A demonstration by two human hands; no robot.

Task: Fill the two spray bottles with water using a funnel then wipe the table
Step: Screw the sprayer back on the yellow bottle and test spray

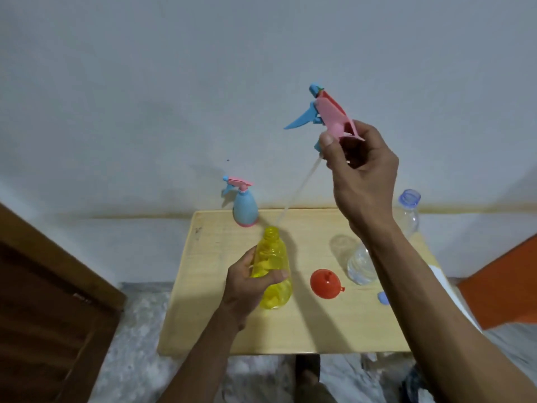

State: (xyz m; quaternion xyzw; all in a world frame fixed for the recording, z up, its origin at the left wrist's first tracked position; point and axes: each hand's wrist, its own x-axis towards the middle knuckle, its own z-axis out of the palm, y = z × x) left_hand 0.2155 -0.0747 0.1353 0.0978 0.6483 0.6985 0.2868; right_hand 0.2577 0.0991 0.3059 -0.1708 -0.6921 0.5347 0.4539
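Within the left hand (247, 286) sits an uncapped yellow transparent plastic spray bottle (273, 269), gripped. Above it, the right hand (363, 175) pinches its pink-and-blue trigger sprayer head (328, 117). Two spray bottles, one red plastic funnel (325, 283).

The bottle (273, 266) in the left hand (247, 289) was see-through yellow. The spray top (328, 114) in the right hand (363, 175) was pink with a blue trigger and a blue tip. The far sprayer (244, 205) was blue with a pink top and a pink base. The funnel (325, 283) was red. The worktop (290, 330) was pale yellow wood. The water bottle (406, 210) was clear with a blue neck, and its cap (383, 298) was blue. The wall (174, 82) was grey-white.
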